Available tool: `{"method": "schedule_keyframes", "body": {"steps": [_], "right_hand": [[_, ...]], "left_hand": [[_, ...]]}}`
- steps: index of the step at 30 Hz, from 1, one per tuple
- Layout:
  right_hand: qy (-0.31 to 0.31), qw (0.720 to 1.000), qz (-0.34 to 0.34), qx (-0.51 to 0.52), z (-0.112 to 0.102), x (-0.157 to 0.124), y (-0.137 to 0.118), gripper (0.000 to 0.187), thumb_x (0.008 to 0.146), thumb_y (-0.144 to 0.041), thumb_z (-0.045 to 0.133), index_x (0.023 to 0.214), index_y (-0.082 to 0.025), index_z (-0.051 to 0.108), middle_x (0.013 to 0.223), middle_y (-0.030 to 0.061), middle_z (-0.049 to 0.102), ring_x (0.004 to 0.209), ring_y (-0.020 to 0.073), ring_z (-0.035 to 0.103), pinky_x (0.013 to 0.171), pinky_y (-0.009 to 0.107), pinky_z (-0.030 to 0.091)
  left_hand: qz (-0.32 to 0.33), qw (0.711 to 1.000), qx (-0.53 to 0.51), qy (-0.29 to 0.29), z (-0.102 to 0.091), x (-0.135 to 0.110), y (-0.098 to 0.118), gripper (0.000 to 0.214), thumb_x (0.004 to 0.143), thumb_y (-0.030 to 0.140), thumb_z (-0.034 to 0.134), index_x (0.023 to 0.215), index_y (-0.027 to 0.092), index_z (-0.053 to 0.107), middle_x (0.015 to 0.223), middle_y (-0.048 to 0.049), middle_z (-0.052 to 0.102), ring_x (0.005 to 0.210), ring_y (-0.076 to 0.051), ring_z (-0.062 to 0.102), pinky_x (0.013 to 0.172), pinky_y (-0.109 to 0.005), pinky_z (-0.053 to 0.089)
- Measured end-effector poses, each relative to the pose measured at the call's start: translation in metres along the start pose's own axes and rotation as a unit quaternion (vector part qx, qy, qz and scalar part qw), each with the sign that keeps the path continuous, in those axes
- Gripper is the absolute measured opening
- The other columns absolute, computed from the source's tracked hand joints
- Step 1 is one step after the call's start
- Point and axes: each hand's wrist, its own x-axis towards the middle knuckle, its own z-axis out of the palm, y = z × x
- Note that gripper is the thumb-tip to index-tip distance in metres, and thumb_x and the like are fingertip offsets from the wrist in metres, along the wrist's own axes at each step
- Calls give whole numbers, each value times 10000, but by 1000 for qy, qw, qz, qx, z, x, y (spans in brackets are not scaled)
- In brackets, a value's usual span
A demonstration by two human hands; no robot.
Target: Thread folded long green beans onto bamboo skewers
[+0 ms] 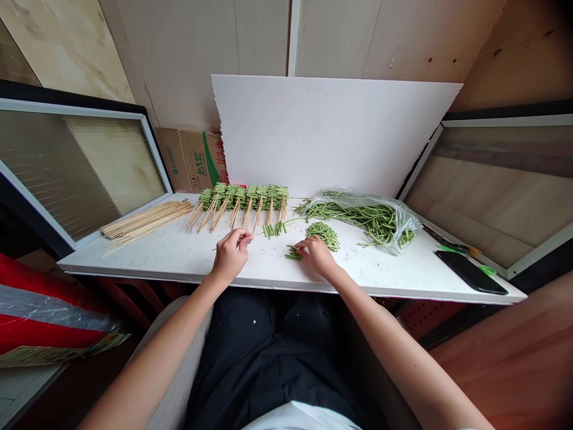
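Note:
My left hand (233,252) pinches a thin wooden skewer (258,233) with several short green bean pieces (274,229) threaded crosswise on it. My right hand (317,253) is closed low over the white tabletop, its fingertips on a small row of cut green bean pieces (292,253). Just beyond that hand lies a heap of cut green beans (326,235). Finished bean skewers (250,197) are stacked in a row at the back, their bare stick ends toward me. The exact grip of the right fingertips is partly hidden.
Bare skewers (145,221) lie in a bundle at left. A clear plastic bag (398,224) of long green beans sits at right, near a black phone (470,272) and green-handled scissors (487,270). A white board (331,131) and a cardboard box (190,158) stand behind.

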Motion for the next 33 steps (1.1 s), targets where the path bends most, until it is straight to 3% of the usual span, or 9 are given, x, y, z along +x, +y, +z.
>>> {"method": "schedule_keyframes", "body": {"steps": [4,9,15,18,20,24,27,29,33], "right_hand": [[-8,1000,20,0,2,2,3,248,998,-200,591,1056,-164,829,985,154,753,1025,328,583,863,369,431],[15,998,43,47,7,3,6,127,929,-154,682,944,-176,806,995,130,769,1030,319,590,857,359,436],[66,993,30,91,8,4,9,214,927,-125,635,1044,-185,804,963,123,783,1022,320,604,873,394,456],[95,976,52,187,2,8,12,146,925,-224,658,924,-193,801,967,119,781,963,296,630,904,428,470],[91,940,94,314,-3,11,12,159,894,-342,717,912,-197,779,972,107,779,906,267,651,848,406,496],[35,811,152,564,-13,11,4,398,769,-551,836,950,-211,736,959,69,755,899,223,666,729,317,489],[2,731,150,665,-18,10,-6,423,733,-556,883,942,-219,736,979,55,736,948,195,661,757,284,486],[-2,700,147,699,-20,9,-12,417,720,-540,905,945,-228,744,973,50,723,939,183,652,769,278,497],[-2,667,136,732,-21,9,-18,416,714,-531,922,959,-240,752,948,44,704,875,173,633,781,287,529]], "left_hand": [[-6,1000,-12,-6,1,-1,0,100,970,152,589,930,196,670,846,-41,749,758,-176,712,696,-271,558],[-6,1000,-10,-17,3,-4,-2,98,983,181,586,947,198,675,873,-52,754,764,-182,716,714,-290,574],[27,999,17,-21,3,-4,-3,101,1007,199,578,960,201,667,882,-55,746,805,-193,723,746,-303,574],[51,998,37,-17,1,-3,-3,115,1023,209,566,958,199,661,874,-54,741,806,-193,720,747,-304,566],[59,997,44,-17,0,-2,-3,123,1030,211,557,960,200,659,876,-54,741,806,-191,718,750,-303,563],[66,997,41,-15,-1,-1,-3,125,1035,207,551,966,200,654,881,-53,740,811,-189,719,758,-300,563],[72,997,40,-14,-1,0,0,128,1035,200,548,960,202,652,876,-52,738,807,-188,716,751,-299,562],[72,996,43,-15,-2,0,2,130,1035,202,548,956,204,650,869,-52,737,802,-189,715,745,-300,561],[81,996,41,-17,-2,1,6,128,1035,200,549,955,205,649,870,-52,738,815,-193,717,754,-302,557]]}}
